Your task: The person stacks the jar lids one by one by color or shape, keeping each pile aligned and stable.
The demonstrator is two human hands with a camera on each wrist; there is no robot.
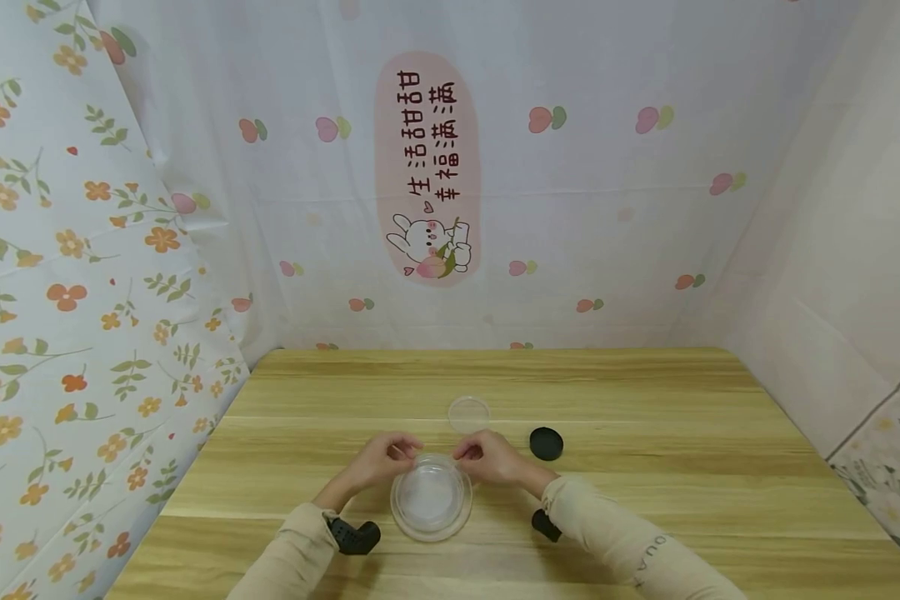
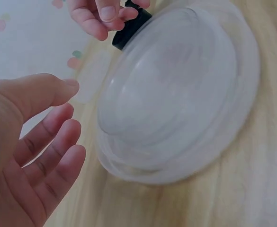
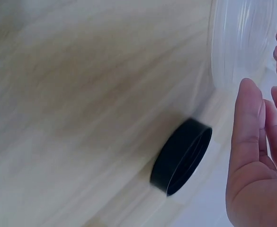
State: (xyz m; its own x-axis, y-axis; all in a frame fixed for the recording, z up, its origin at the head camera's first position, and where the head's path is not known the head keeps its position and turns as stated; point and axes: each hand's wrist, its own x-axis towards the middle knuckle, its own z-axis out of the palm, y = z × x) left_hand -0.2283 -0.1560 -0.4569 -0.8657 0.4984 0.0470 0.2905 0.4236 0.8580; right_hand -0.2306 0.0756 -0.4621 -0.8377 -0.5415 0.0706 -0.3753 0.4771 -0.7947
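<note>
"So, starting at the left, how does the left grip (image 1: pixel 381 458) stand?"

"Loosely spread: the thumb is clear of the gently bent fingers, and I see nothing in it. The left wrist view shows a gap between it and the dishes (image 1: pixel 431 500)."

"Where do the dishes lie from there?"

"To its right and closer to the person, on the bench (image 1: pixel 270 433), seemingly stacked, with a smaller rim above a wider one. I'd judge the coming move turns on that: they sit between the two grips, and both grips are at the far part of the rim."

"Any long axis to line up with?"

"None; they are round, so either side looks as good to take."

"And beyond them?"

"One clear disc (image 1: pixel 468 408), lying flat, well apart from the dishes and just past the right grip (image 1: pixel 491 458)."

"Is the right grip nearer to the dishes than the left?"

"Hard to split; they look about even. From the right one, the dishes lie leftward and towards the person."

"Has it hold of anything?"

"Nothing that I can see. Its fingers are nearly straight in the right wrist view; whether a fingertip touches the rim, I can't tell."

"Last on the right?"

"That's the black lid (image 1: pixel 546 443), on the bench, apart from everything."
</note>
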